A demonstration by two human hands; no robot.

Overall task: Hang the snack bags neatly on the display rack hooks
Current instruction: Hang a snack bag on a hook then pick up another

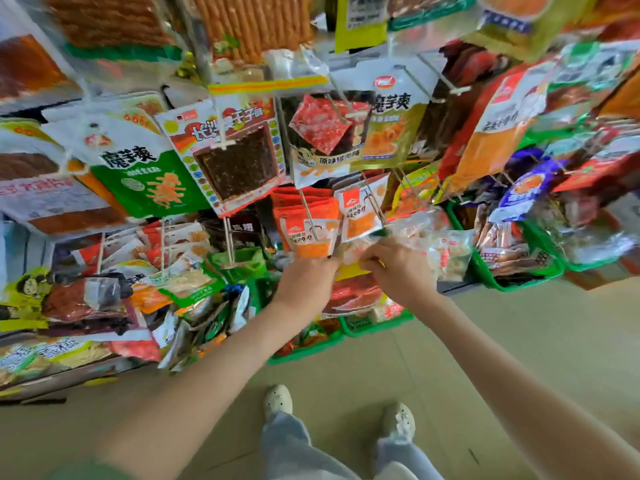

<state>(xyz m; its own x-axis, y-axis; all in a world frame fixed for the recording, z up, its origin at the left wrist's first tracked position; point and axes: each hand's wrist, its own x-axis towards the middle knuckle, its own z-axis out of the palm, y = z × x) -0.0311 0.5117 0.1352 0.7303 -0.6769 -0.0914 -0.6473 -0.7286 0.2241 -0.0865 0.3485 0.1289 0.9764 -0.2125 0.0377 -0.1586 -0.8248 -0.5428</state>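
Note:
My left hand [306, 277] and my right hand [398, 263] meet low at the middle of the display rack. Both pinch the top edge of a snack bag [353, 252] with a pale upper part and a yellow strip; its lower part is hidden behind my hands. The bag's top sits just below the tip of a long wire hook [375, 207]. On that hook and on the one to its left hang orange-and-white snack bags [308, 225]. Whether the held bag touches the hook tip is unclear through the blur.
Rows of hanging bags crowd the rack above, among them a green-and-white bag [145, 174] and a dark square one [239, 161]. Green plastic baskets [519, 278] full of snacks stand on the floor below. My feet [278, 400] stand on tan floor.

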